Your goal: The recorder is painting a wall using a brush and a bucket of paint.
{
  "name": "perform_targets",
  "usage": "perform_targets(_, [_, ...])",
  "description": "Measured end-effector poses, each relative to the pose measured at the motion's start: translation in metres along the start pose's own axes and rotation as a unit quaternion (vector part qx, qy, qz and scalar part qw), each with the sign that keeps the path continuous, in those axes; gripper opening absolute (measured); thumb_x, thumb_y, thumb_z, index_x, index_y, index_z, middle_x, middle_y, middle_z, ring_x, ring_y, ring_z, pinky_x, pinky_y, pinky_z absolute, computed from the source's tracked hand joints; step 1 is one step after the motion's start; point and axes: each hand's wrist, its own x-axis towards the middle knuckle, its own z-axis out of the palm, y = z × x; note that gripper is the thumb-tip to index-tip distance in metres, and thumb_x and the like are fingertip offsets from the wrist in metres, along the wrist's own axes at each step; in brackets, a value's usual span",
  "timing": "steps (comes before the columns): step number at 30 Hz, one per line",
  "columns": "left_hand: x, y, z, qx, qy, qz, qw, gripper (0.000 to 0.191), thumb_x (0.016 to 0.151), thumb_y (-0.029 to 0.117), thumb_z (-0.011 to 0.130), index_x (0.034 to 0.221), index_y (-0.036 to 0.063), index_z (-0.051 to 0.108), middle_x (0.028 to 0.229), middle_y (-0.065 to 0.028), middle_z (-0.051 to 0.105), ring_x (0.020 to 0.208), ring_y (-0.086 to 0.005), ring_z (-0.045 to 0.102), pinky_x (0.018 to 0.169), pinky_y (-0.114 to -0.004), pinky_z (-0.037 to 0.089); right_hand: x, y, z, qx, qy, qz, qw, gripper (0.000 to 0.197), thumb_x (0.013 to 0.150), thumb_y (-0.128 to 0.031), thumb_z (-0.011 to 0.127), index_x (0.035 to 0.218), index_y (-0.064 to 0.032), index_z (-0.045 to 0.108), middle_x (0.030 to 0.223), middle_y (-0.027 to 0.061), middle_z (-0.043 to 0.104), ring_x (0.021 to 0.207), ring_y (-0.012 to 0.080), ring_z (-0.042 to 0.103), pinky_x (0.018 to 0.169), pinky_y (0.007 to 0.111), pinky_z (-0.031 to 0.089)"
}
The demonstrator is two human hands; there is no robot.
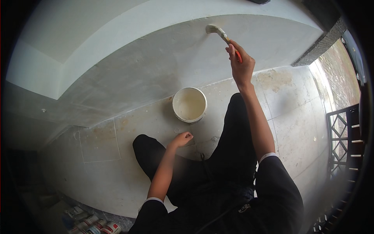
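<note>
My right hand (pixel 243 65) is closed around the orange-red handle of a paintbrush (pixel 223 35), whose bristles touch the upper part of a grey wall (pixel 146 73). A white plastic bucket (pixel 189 120) stands on the tiled floor by the foot of the wall, between my knees, with pale liquid inside. My left hand (pixel 181 139) hangs just below the bucket with its fingers curled in; no object shows in it. Near it a small thin ring (pixel 176 130) lies on the floor.
Several paint cans (pixel 111 227) stand at the lower left. A white ledge (pixel 122 23) runs above the grey wall, with a dark stone-like pillar (pixel 318 44) at its right end. Dark metal latticework (pixel 339 137) stands at the right. Brown stains mark the floor tiles (pixel 295 131).
</note>
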Motion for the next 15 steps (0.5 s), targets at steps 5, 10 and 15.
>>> perform_targets(5, [-0.005, 0.012, -0.004, 0.016, -0.007, -0.009, 1.000, 0.041, 0.093, 0.040, 0.057, 0.113, 0.0046, 0.061, 0.112, -0.0152, 0.066, 0.101, -0.0260, 0.064, 0.087, -0.036, 0.048, -0.001, -0.002, -0.016, -0.048, 0.101, -0.015, 0.994, 0.020, 0.093, -0.015, 0.062, 0.108, -0.0024, 0.068, 0.079, 0.0106, 0.071, 0.070, 0.0143, 0.070, 0.062, 0.025, 0.053])
perform_targets(10, [0.002, 0.010, -0.005, 0.040, -0.029, -0.013, 0.999, 0.041, 0.093, 0.040, 0.057, 0.114, 0.0050, 0.060, 0.112, -0.0149, 0.066, 0.101, -0.0262, 0.063, 0.087, -0.036, 0.048, -0.028, -0.043, 0.042, -0.065, -0.020, -0.050, 0.996, 0.022, 0.092, -0.016, 0.063, 0.111, -0.0052, 0.067, 0.076, 0.0137, 0.069, 0.066, 0.0248, 0.069, 0.059, 0.031, 0.052])
perform_targets(15, [0.004, 0.010, 0.001, 0.023, -0.016, -0.012, 1.000, 0.042, 0.094, 0.040, 0.056, 0.115, 0.0042, 0.060, 0.113, -0.0141, 0.066, 0.103, -0.0268, 0.063, 0.089, -0.036, 0.048, -0.032, -0.048, 0.037, -0.017, -0.083, -0.089, 0.992, 0.023, 0.090, -0.016, 0.066, 0.112, -0.0071, 0.067, 0.078, 0.0125, 0.070, 0.067, 0.0228, 0.070, 0.060, 0.030, 0.053])
